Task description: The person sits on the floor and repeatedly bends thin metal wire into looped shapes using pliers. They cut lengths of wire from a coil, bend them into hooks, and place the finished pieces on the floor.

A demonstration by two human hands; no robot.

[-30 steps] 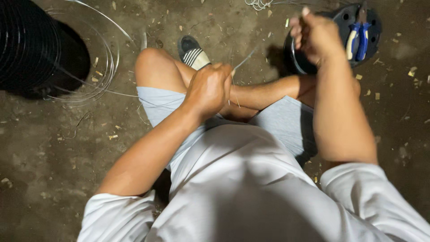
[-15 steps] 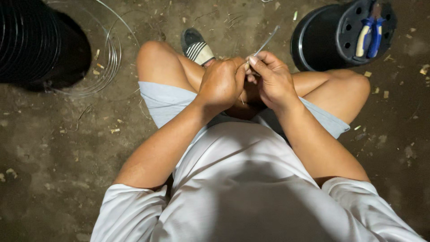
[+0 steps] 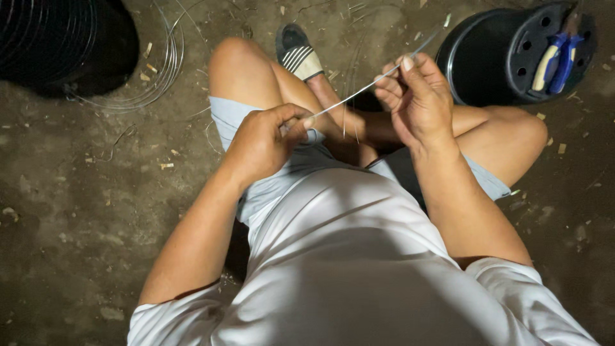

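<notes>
Thin pale strip [image 3: 359, 94] stretched taut over the lap. Left hand [image 3: 266, 142] pinches its lower end between thumb and curled fingers; right hand [image 3: 416, 99] pinches it higher up near the black bucket [image 3: 487, 57].

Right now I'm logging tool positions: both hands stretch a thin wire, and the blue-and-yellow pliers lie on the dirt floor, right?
Not quite. The head view shows the blue-and-yellow pliers lying on the overturned black plastic bucket, not the floor. Both hands, left hand and right hand, do stretch the thin wire.
</notes>
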